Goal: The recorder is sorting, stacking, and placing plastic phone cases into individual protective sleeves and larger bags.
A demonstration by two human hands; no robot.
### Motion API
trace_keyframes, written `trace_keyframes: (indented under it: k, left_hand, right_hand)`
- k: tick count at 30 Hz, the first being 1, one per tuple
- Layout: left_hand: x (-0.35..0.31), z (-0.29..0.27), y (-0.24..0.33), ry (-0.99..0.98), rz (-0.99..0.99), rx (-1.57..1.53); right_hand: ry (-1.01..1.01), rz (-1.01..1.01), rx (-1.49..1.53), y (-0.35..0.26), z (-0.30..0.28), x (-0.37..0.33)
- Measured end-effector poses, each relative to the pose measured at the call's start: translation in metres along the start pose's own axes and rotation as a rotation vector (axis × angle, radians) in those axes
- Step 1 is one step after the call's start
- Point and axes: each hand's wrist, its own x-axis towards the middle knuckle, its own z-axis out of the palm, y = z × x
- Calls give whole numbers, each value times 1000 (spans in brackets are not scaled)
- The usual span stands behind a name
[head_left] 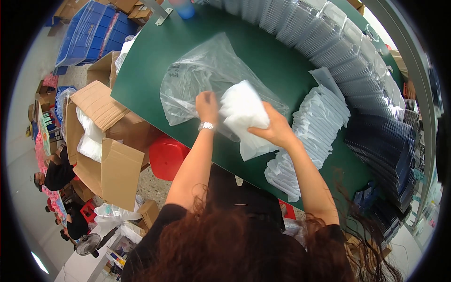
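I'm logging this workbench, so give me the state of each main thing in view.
Right hand: gripping white bundle
White bundle: folded, in hand
Left hand: blurred, at clear bag, grip unclear
Clear bag: spread out, crumpled
Pale packets: overlapping in a row
Clear trays: stacked
Dark trays: stacked
Cardboard box: open
Fan: running or off unclear

Before us is a green table (pixel 145 77). On it we find a crumpled clear bag (pixel 183 89), overlapping pale packets (pixel 319 124), clear trays (pixel 324 37) and dark trays (pixel 378 145).
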Motion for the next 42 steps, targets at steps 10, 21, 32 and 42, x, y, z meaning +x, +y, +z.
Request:
trace_keyframes:
  k: [10, 21, 32, 42]
  left_hand:
    - [-31, -127, 28, -291, 91, -726]
    - [17, -151, 4, -209, 259, -729]
    - [9, -177, -4, -367, 532, -1]
    - [-172, -56, 58, -997, 901, -273]
  right_hand:
    - [-306, 30, 120, 16, 45, 146]
    - [-191, -599, -732, -43, 126, 146]
    - [228, -245, -321, -7, 77, 185]
    - [1256, 431, 10, 153, -22, -277]
